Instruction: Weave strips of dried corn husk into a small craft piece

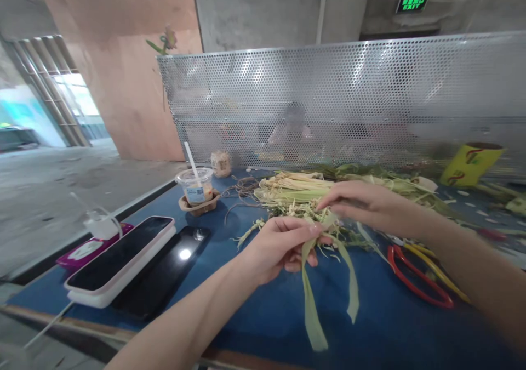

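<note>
My left hand (287, 244) is closed in a pinch on pale green husk strips, seemingly corn husk. Two ends of the husk strips (311, 304) hang below the fingers over the blue table. Just above and to the right, my right hand (357, 200) has bent fingers; its fingertips meet the upper part of the same strips, though the exact grip is partly hidden. Behind both hands lies a pile of husks (291, 186), with shredded bits at its near side. Scissors with red handles (419, 285) rest on the table below my right forearm.
A drink cup (197, 186) with a straw stands in a cardboard holder at the left. Nearby are a phone (164, 271), a white-cased device (123, 255) and a purple power strip (88, 249). Perforated metal panel (329, 96) closes the back; a yellow roll (470, 164) stands far right.
</note>
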`<state>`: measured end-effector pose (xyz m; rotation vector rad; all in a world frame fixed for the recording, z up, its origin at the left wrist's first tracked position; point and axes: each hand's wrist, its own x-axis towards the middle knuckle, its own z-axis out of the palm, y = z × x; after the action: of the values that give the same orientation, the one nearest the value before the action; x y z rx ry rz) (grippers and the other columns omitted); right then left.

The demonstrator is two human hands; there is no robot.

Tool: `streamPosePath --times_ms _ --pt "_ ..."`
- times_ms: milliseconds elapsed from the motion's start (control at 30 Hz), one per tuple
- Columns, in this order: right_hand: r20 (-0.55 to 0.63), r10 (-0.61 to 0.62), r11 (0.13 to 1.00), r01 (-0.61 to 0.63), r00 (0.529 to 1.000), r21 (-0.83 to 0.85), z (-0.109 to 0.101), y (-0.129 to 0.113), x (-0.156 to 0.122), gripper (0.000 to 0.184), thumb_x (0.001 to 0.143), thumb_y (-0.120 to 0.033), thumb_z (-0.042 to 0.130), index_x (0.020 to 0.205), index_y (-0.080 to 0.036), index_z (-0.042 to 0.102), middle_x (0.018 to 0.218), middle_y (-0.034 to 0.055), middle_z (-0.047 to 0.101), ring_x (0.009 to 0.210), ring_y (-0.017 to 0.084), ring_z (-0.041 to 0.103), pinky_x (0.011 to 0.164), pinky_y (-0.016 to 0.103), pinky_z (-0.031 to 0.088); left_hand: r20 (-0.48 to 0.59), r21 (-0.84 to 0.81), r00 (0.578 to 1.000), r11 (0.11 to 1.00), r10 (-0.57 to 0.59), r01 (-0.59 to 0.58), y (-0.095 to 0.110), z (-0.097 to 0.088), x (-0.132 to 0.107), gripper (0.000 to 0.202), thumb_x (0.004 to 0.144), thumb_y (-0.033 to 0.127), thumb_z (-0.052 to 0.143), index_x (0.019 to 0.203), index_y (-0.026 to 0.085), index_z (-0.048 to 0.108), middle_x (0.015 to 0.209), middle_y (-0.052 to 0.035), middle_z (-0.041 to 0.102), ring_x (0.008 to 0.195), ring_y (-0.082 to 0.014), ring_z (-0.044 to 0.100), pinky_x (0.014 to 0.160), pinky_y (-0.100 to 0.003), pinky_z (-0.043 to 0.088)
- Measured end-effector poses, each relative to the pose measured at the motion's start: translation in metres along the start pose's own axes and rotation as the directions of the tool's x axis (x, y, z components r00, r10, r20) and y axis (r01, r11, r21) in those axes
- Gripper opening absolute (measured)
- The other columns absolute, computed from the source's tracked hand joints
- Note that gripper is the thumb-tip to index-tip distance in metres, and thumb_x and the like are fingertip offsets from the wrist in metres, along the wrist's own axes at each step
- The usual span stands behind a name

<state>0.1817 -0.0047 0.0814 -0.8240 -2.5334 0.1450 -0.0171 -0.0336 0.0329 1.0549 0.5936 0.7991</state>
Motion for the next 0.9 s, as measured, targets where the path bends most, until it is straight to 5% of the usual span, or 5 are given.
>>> streamPosePath --times_ms 133,233,367,567,900 --pt "0.028 -0.048 0.994 0.051 0.998 -0.092 0.005 0.004 0.019 0.017 0.085 -0.033 0.046 0.088 -0.025 0.061 0.086 0.0014 0.065 0.080 0.016 0.057 0.074 0.034 0.038 0.003 -0.029 1.000 0.999 -0.024 0.024 -0.003 -0.001 0.003 0.021 0.072 0.028 0.064 0.081 0.010 0.068 0.075 -0.0068 0.067 0.046 -0.0074 0.059 0.027 -0.011 0.027" --pt "-0.181 -0.078 0.954 0.021 0.980 -0.298 0.015 0.002 0.024 0.013 0.083 -0.029 0.050 0.091 -0.025 0.060 0.098 0.0029 0.063 0.095 0.021 0.054 0.081 0.041 0.032 -0.064 -0.070 0.998 0.998 -0.003 -0.002 -0.002 -0.003 0.005 0.020 0.071 0.027 0.065 0.081 0.010 0.068 0.075 -0.0069 0.067 0.056 -0.0121 0.064 0.028 -0.012 0.033" --pt "-0.503 -0.309 0.856 0.006 0.808 -0.516 0.025 -0.013 0.007 0.017 0.079 -0.013 0.052 0.092 -0.023 0.058 0.092 0.0046 0.061 0.086 0.018 0.056 0.077 0.037 0.035 -0.170 -0.141 0.984 0.987 0.058 -0.083 0.002 -0.005 0.005 0.015 0.071 0.023 0.064 0.076 0.010 0.068 0.073 -0.0072 0.067 0.062 -0.0133 0.065 0.031 -0.011 0.036" --pt "-0.182 -0.613 0.516 0.215 0.769 -0.829 0.045 -0.039 -0.020 0.032 0.073 -0.010 0.059 0.097 -0.032 0.062 0.092 -0.0022 0.066 0.078 0.014 0.053 0.071 0.031 0.034 -0.217 -0.101 0.970 0.986 0.110 -0.134 0.003 -0.007 0.006 0.018 0.068 0.024 0.067 0.079 0.009 0.069 0.069 -0.0048 0.067 0.037 -0.0020 0.049 0.031 -0.011 0.038" --pt "-0.079 -0.707 0.401 0.307 0.703 -0.863 0.068 -0.034 -0.024 0.016 0.079 -0.020 0.052 0.080 -0.028 0.066 0.088 -0.0051 0.065 0.077 0.012 0.045 0.064 0.031 0.031 -0.242 -0.007 0.966 0.996 0.087 -0.091 -0.002 -0.007 0.007 0.019 0.067 0.027 0.068 0.078 0.011 0.069 0.087 -0.0091 0.068 0.065 -0.0148 0.066 0.031 -0.012 0.038"
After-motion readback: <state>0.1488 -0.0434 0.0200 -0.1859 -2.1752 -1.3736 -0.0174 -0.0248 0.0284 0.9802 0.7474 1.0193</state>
